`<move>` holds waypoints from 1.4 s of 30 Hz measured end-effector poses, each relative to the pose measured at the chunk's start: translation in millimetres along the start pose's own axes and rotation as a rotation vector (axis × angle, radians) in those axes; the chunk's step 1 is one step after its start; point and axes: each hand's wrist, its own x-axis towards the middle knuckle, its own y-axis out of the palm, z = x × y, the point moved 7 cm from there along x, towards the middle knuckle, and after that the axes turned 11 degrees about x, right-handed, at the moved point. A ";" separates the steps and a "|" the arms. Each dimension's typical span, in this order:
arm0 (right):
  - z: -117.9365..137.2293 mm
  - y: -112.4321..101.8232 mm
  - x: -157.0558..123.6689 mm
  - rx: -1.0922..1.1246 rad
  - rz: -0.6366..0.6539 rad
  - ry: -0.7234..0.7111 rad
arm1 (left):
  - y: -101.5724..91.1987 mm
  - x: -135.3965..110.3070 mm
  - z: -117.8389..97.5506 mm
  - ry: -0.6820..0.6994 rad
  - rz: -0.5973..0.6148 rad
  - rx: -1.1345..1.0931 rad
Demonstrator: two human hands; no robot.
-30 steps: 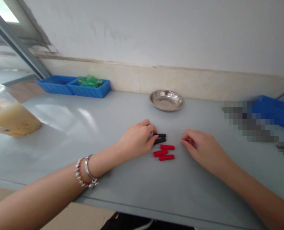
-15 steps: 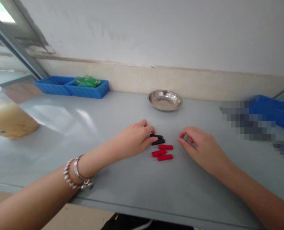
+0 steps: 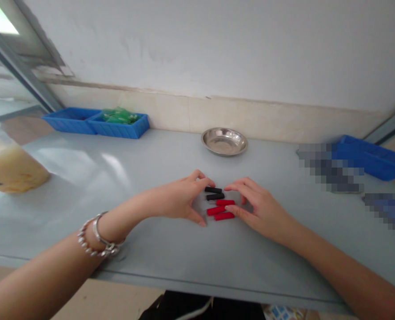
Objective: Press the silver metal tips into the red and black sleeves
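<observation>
**Left hand and right hand bracket five small rods, long axes roughly left-right**

Two black rods on the far side, three red rods on the near side, all lying on the table. Thin pins show at the reds' left ends.

Left: thumb and index spread wide, nothing gripped. Index tip close by the farthest black's left end, thumb tip down near the reds' pin side.

Right: thumb and index apart, narrower than left, no grip visible. Thumb tip at the middle red's right end, index tip just off the blacks' right ends. Contact at the thumb? Can't make it out.

Neither hand clearly nearer; each faces its own ends. Metal dish sits beyond, well apart.
</observation>
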 end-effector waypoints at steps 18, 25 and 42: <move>5.6 10.6 0.3 0.019 0.112 -0.017 | -2.8 7.4 -0.2 0.057 -0.073 0.002; 5.4 12.2 1.5 -0.017 0.098 -0.037 | -2.9 10.0 -0.1 0.095 -0.098 -0.005; 4.1 13.4 3.1 0.037 0.002 -0.033 | -1.0 12.6 -6.0 0.118 -0.124 -0.075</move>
